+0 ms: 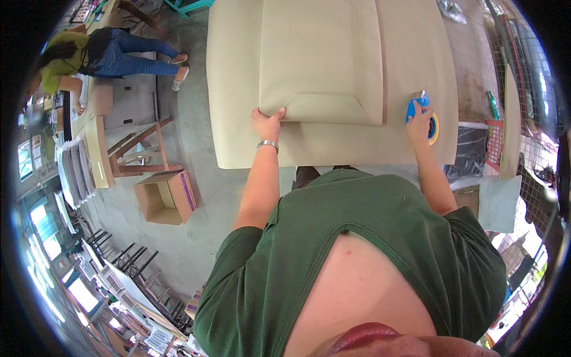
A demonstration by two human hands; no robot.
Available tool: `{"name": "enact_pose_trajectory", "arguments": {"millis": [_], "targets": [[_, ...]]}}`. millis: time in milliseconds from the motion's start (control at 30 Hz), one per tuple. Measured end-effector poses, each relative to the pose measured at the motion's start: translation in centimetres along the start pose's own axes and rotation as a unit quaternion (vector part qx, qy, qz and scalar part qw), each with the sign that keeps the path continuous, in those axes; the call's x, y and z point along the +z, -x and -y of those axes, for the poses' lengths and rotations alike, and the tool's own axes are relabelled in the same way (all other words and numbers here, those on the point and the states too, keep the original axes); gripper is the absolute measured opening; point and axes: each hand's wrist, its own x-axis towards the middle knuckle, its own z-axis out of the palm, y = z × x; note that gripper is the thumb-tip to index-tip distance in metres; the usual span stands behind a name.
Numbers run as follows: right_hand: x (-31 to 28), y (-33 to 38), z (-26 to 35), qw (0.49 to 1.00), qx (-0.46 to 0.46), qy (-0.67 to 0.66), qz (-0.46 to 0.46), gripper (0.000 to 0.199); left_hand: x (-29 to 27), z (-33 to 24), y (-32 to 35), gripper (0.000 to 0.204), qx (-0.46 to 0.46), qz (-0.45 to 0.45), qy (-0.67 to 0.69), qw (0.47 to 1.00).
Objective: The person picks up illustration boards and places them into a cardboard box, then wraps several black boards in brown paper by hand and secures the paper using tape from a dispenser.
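A flat parcel wrapped in brown paper (321, 53) lies on a larger brown paper sheet (235, 89) spread over the table. Its near end has a folded flap (327, 108) with slanted creases. At the parcel's near left corner is my left hand (267, 125), thumb on top of the folded edge and fingers along the side, holding the corner. My right hand (420, 124) is closed round a blue tape dispenser (410, 111) with a yellowish tape roll (434, 128). The dispenser is over the sheet, right of the parcel and apart from it.
An open cardboard box (165, 199) sits on the floor at left, near a wooden trestle (143, 149). Another person (113, 53) bends over a workbench at upper left. To the right are a red plastic basket (494, 144) and a wire mesh wall (532, 89).
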Motion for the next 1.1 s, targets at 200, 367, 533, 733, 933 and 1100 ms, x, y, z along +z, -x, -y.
{"name": "enact_pose_trajectory", "arguments": {"millis": [200,367,533,733,933,1100], "targets": [[-9.0,-4.8,15.3,0.946,-0.212,-0.105,0.224,0.050,-0.4,1.3,-0.4,0.083,-0.023,-0.012,0.026,0.999],[-5.9,-5.5,30.2,0.779,-0.518,0.068,0.346,0.068,0.6,1.8,-0.9,0.083,-0.001,-0.010,0.059,0.998],[-2.1,-3.7,38.1,0.772,-0.489,0.158,0.374,0.049,0.5,1.6,-0.5,0.077,0.030,-0.010,0.039,0.999],[-0.4,-4.1,38.8,0.734,-0.484,0.245,0.409,0.042,0.1,1.5,-0.2,0.075,0.029,-0.015,0.045,0.998],[-2.0,-6.4,28.8,0.767,-0.431,0.215,0.425,0.037,0.2,1.1,-0.4,0.078,-0.005,0.016,0.093,0.996],[-6.8,-7.7,18.8,0.797,-0.369,0.255,0.405,0.034,-0.3,0.5,-0.3,0.082,-0.014,0.036,0.083,0.996]]}}
